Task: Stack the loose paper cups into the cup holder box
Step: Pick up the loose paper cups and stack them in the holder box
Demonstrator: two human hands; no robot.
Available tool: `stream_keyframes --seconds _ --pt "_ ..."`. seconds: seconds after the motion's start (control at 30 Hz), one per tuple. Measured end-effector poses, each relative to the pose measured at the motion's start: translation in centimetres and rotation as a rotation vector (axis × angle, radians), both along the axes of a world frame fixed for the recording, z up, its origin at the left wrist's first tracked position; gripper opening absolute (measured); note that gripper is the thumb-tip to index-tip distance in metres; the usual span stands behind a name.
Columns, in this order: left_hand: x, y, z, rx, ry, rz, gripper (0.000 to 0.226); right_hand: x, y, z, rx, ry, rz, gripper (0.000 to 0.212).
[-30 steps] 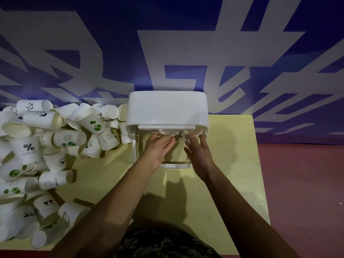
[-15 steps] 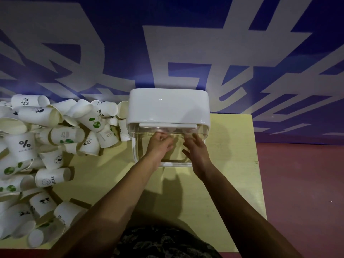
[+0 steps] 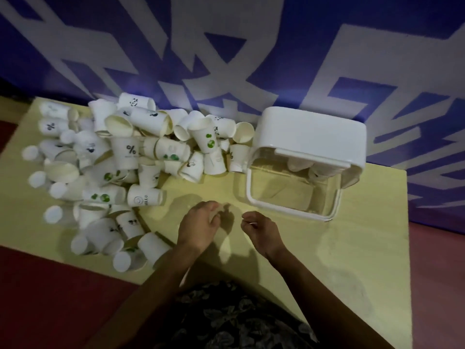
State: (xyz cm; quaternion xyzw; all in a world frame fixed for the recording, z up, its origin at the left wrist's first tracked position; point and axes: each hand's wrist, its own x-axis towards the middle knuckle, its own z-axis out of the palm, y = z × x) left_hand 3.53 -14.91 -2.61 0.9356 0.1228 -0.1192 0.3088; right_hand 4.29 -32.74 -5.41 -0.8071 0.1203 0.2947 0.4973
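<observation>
A big heap of loose white paper cups (image 3: 130, 157) with printed logos covers the left half of the yellow table (image 3: 339, 248). The cup holder box (image 3: 312, 137), white-topped with a clear front, stands at the back right against the wall; a few cups (image 3: 299, 163) show inside it under the lid. My left hand (image 3: 198, 225) and my right hand (image 3: 261, 230) hover over the bare table in front of the box, fingers loosely curled, holding nothing. The nearest cup (image 3: 144, 196) lies on its side left of my left hand.
A blue wall with large white characters (image 3: 226, 59) runs behind the table. Red floor (image 3: 37, 285) shows at the lower left and right. Some cups sit close to the table's left front edge.
Both hands have pulled back out of the box's front opening and now hang over the table. The view has swung left, so the box sits further right.
</observation>
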Motion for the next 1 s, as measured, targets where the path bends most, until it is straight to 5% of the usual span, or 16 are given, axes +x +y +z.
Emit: stream_keyframes --seconds 0.27,0.4,0.6,0.77,1.0 --pt "-6.0 12.3 0.1 0.139 -0.001 0.044 0.029 -5.7 11.7 -1.7 0.127 0.391 0.043 0.020" --pt "-8.8 17.1 0.0 0.208 -0.114 0.145 0.021 -7.8 16.6 -2.6 0.157 0.521 -0.075 0.021" --pt "-11.3 23.3 -1.5 0.261 -0.100 0.259 0.041 -8.2 21.6 -4.2 0.243 0.534 -0.326 0.020" --pt "-10.2 23.3 -1.5 -0.089 0.216 0.583 0.075 -7.6 22.7 -3.9 0.302 0.533 -0.452 0.021" --pt "-7.3 22.7 -2.4 -0.211 0.196 0.532 0.086 -7.6 21.6 -3.1 0.290 0.416 -0.514 0.014"
